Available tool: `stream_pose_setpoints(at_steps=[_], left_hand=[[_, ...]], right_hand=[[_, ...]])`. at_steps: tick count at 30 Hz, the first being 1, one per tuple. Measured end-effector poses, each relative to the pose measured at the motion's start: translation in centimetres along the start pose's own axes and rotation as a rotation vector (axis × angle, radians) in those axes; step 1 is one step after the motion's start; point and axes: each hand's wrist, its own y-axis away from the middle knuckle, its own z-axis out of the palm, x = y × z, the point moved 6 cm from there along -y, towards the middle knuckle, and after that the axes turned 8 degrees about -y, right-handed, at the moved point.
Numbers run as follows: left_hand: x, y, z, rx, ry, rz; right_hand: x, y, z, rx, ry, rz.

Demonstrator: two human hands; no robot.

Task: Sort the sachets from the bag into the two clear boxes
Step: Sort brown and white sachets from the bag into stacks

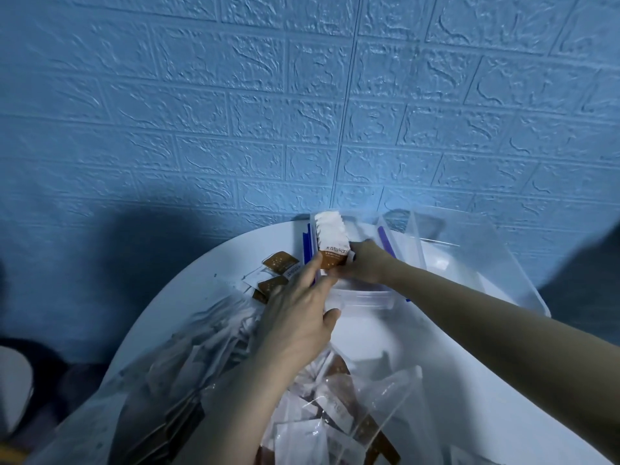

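A row of white-and-brown sachets [330,241] stands upright in the left clear box [367,296], which has blue clips. My right hand [367,266] reaches in from the right and pinches the front sachets of that row. My left hand [300,308] lies with straight fingers against the row's left side, thumb near the box's front rim. The second clear box [476,260], with a purple clip, sits just right of the first. The clear plastic bag [208,370] full of sachets lies in front, under my left forearm.
Several loose brown-and-white sachets [280,268] lie on the round white table [446,357] left of the boxes. A blue brick-pattern wall [302,112] rises directly behind the table. Dark floor and a pale object show at the far left.
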Motion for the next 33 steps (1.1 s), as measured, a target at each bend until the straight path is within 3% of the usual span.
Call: stream_pose_setpoints(at_steps=[4, 7, 10, 14, 18, 26, 33], left_hand=[[0.1, 0.0, -0.1, 0.001, 0.012, 0.009], [-0.1, -0.3, -0.2, 0.014, 0.023, 0.009], [-0.5, -0.6, -0.4, 0.058, 0.049, 0.024], [-0.9, -0.9, -0.1, 0.081, 0.071, 0.027], [-1.0, -1.0, -0.2, 0.079, 0.077, 0.023], [-0.5, -0.7, -0.7, 0.026, 0.091, 0.017], [-0.5, -0.6, -0.7, 0.06, 0.095, 0.024]], right_hand=[[-2.0, 0.7, 0.7, -0.11, -0.006, -0.106], [-1.8, 0.0, 0.4, -0.17, -0.013, -0.061], [-1.0, -0.2, -0.4, -0.252, -0.178, 0.011], [-0.6, -0.1, -1.3, -0.201, -0.299, 0.042], [-0.7, -0.7, -0.8, -0.143, -0.233, 0.01], [-0.8, 0.0, -1.6, -0.159, -0.421, 0.027], [-1.2, 0.7, -0.6, -0.175, -0.301, 0.039]])
